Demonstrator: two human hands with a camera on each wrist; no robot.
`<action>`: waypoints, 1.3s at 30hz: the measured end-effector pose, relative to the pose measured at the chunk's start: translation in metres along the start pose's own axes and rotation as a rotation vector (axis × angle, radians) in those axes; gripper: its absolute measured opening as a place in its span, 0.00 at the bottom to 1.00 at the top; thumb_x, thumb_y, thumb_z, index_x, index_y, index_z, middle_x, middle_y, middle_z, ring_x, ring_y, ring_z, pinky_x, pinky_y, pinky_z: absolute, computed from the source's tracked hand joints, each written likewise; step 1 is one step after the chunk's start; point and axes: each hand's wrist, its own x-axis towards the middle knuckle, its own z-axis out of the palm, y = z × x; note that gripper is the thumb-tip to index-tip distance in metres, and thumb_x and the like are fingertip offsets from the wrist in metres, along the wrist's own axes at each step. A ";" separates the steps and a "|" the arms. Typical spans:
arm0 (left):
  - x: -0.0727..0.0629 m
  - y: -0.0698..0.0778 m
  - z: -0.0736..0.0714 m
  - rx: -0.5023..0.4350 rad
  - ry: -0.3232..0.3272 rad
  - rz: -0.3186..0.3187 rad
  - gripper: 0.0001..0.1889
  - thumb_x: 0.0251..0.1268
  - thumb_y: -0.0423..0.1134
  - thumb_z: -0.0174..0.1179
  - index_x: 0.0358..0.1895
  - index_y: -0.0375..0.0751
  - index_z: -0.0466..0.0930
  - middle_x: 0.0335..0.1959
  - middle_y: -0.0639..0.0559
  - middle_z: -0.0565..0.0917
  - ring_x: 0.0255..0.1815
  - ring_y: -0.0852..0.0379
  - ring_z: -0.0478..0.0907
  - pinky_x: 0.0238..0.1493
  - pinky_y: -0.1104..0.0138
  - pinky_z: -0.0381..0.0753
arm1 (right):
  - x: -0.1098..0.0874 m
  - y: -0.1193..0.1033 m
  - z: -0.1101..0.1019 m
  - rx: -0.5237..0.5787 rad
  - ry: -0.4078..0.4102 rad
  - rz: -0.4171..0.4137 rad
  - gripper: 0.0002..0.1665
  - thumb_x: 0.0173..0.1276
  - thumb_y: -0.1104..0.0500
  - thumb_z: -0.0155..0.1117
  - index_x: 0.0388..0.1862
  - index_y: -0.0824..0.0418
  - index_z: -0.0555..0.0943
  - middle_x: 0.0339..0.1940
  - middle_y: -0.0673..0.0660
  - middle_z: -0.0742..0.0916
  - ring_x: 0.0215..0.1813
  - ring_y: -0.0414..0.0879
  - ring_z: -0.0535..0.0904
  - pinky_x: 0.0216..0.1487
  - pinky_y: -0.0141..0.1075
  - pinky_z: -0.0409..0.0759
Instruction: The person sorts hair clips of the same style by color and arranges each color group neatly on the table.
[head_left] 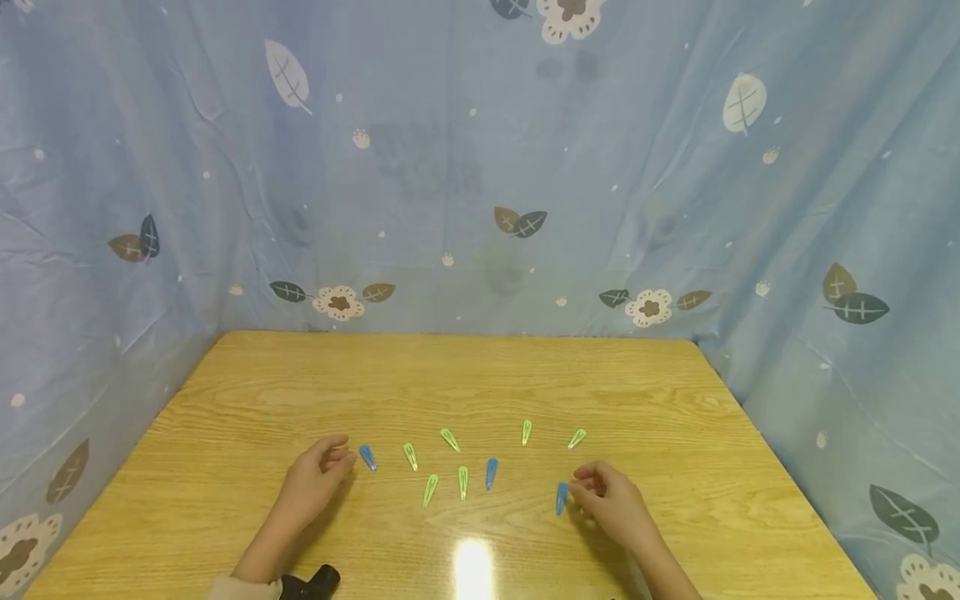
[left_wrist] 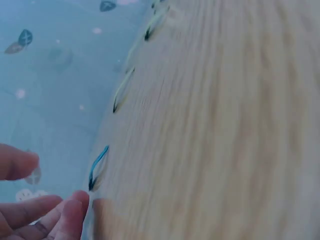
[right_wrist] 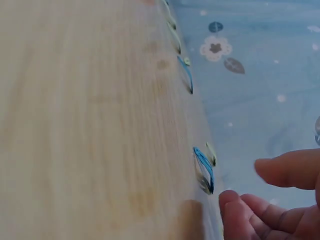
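My left hand [head_left: 318,475] hovers over the left of the table, with loosely bent fingers and nothing in them. Just right of its fingertips lies a blue snap hair clip [head_left: 367,457]; the left wrist view shows that blue clip [left_wrist: 93,168] apart from the fingers. On the other side, my right hand [head_left: 613,505] is beside another blue hair clip [head_left: 562,499], fingertips right at its edge. Seen from the right wrist, the thumb [right_wrist: 287,169] and fingers stand apart, with the clip [right_wrist: 204,161] beyond them. A third blue clip [head_left: 491,473] lies between the hands.
Several green hair clips lie scattered on the wooden table [head_left: 300,375], including one [head_left: 462,482] near the middle and one [head_left: 577,438] behind the right hand. A black object [head_left: 311,585] is by the left wrist. Blue patterned curtains [head_left: 420,167] surround the table's back and sides.
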 end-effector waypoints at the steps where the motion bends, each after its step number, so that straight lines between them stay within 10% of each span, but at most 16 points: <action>1: 0.001 -0.001 0.000 -0.009 -0.005 -0.011 0.25 0.71 0.42 0.53 0.64 0.29 0.67 0.53 0.35 0.78 0.54 0.40 0.77 0.49 0.57 0.80 | 0.000 0.001 0.001 0.027 -0.010 0.016 0.17 0.64 0.59 0.64 0.48 0.68 0.77 0.37 0.55 0.82 0.34 0.43 0.78 0.32 0.29 0.79; 14: 0.014 -0.004 0.018 0.043 0.091 -0.045 0.18 0.62 0.37 0.61 0.51 0.28 0.78 0.40 0.43 0.83 0.42 0.49 0.80 0.40 0.64 0.79 | -0.001 0.010 0.009 0.139 -0.005 0.041 0.18 0.59 0.62 0.67 0.46 0.71 0.77 0.34 0.57 0.81 0.31 0.43 0.78 0.31 0.29 0.79; 39: 0.016 0.013 0.026 0.221 0.130 -0.069 0.14 0.59 0.35 0.62 0.41 0.25 0.77 0.31 0.41 0.82 0.29 0.51 0.78 0.29 0.62 0.78 | -0.004 0.006 0.024 -0.057 0.074 -0.041 0.19 0.54 0.62 0.73 0.42 0.69 0.78 0.28 0.51 0.78 0.29 0.39 0.73 0.32 0.24 0.75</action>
